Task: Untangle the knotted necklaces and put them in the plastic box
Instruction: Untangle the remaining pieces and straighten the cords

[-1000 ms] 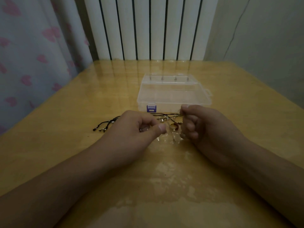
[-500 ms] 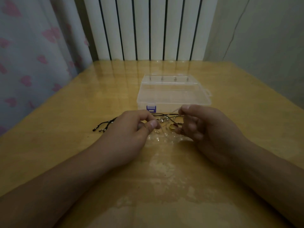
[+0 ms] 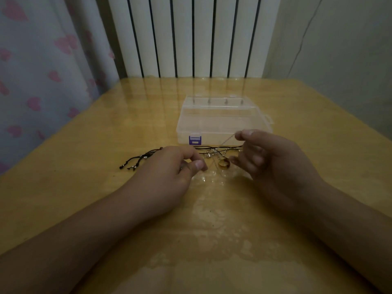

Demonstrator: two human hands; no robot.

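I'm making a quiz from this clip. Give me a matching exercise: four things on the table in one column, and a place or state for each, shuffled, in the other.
Things:
1. plastic box
2. black cord ends
3. ring
4. thin chain

Places or states:
A. lying on the table between the two hands
B. pinched and lifted by the right hand
C. lid closed, purple latch facing the person
D. sticking out beyond the left hand, toward the curtain

Pairs: 1-C, 2-D, 3-A, 4-B
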